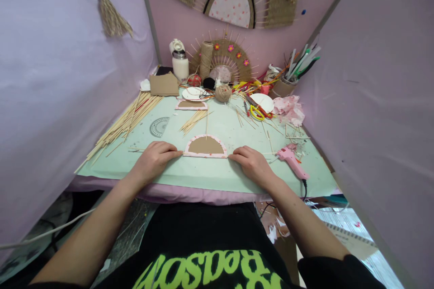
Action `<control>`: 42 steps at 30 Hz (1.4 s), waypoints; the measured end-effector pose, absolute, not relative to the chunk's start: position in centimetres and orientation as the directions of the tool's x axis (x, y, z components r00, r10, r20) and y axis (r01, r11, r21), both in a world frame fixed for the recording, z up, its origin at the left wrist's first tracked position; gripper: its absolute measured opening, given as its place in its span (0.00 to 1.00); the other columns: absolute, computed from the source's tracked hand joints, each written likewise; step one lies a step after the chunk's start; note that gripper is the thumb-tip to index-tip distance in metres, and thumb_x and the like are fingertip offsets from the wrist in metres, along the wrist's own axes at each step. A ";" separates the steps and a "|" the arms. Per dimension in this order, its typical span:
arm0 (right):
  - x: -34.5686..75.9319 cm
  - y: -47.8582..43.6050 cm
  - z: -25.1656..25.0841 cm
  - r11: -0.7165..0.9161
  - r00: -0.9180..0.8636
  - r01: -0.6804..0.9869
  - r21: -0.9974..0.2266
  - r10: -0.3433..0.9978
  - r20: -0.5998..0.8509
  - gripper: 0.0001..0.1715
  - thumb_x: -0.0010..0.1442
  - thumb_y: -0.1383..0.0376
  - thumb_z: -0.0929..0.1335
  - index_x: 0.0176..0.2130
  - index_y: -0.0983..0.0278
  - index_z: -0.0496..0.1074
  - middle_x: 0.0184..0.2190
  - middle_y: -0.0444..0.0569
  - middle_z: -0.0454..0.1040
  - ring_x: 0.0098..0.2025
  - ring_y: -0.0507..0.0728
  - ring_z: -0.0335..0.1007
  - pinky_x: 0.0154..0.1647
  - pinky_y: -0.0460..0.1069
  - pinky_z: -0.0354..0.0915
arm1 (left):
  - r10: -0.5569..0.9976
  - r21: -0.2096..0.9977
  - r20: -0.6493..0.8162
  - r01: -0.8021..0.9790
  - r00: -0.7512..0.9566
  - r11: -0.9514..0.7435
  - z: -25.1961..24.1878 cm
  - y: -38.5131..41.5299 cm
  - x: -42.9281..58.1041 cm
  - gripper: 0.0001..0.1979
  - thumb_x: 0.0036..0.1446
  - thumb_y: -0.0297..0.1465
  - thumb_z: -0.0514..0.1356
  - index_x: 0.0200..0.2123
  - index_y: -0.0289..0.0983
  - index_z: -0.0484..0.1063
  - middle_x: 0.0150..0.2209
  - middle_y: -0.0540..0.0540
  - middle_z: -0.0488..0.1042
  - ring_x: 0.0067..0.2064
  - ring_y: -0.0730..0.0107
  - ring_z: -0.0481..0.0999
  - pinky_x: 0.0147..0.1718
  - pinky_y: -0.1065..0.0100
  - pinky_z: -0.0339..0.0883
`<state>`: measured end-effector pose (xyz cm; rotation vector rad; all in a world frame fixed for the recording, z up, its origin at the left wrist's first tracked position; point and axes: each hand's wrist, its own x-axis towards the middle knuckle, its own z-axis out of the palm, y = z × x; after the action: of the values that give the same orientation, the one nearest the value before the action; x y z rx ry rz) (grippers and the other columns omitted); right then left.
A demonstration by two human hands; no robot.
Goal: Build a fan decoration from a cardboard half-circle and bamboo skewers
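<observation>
A brown cardboard half circle with a pink-and-white fabric border lies flat near the table's front, straight edge toward me. Thin wooden sticks run sideways along that edge and stick out past both hands. My left hand is closed, thumb and fingers pinching the stick at the left corner. At the right corner, my right hand pinches the stick the same way. One upright-pointing stick reaches the top of the curve. Farther back lies a second bordered half circle.
A pink glue gun lies right of my right hand, its cord over the edge. Long sticks and a protractor lie left. Behind are yellow-handled scissors, a twine ball and a white bottle.
</observation>
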<state>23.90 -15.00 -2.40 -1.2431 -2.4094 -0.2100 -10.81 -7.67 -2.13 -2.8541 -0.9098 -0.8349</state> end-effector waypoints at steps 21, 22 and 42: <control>24.0 -14.9 -2.6 0.585 -0.507 0.808 -0.068 0.750 0.424 0.17 0.63 0.77 0.62 0.44 0.63 0.76 0.37 0.52 0.76 0.38 0.56 0.68 0.37 0.50 0.64 | 0.550 0.143 0.481 0.558 0.682 -0.817 -2.0 -7.8 -10.8 0.18 0.67 0.28 0.48 0.44 0.41 0.79 0.38 0.45 0.79 0.40 0.66 0.74 0.43 0.62 0.64; 24.0 -14.9 -2.6 0.584 -0.507 0.809 -0.069 0.752 0.422 0.17 0.64 0.76 0.62 0.44 0.63 0.76 0.37 0.52 0.76 0.38 0.57 0.68 0.36 0.50 0.64 | 0.550 0.145 0.481 0.556 0.683 -0.818 -2.0 -7.8 -10.8 0.18 0.67 0.28 0.48 0.44 0.42 0.79 0.38 0.45 0.79 0.40 0.66 0.74 0.43 0.62 0.64; 24.0 -14.9 -2.5 0.591 -0.512 0.804 -0.073 0.749 0.420 0.18 0.63 0.77 0.62 0.44 0.63 0.75 0.37 0.52 0.76 0.39 0.57 0.68 0.37 0.50 0.65 | 0.557 0.167 0.488 0.555 0.672 -0.815 -2.0 -7.8 -10.8 0.18 0.67 0.28 0.48 0.43 0.42 0.79 0.38 0.45 0.79 0.40 0.66 0.74 0.43 0.62 0.64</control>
<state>24.00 -14.87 -2.54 -1.2459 -2.4132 -0.1825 -10.77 -7.77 -1.99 -2.8766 -0.9567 -0.8427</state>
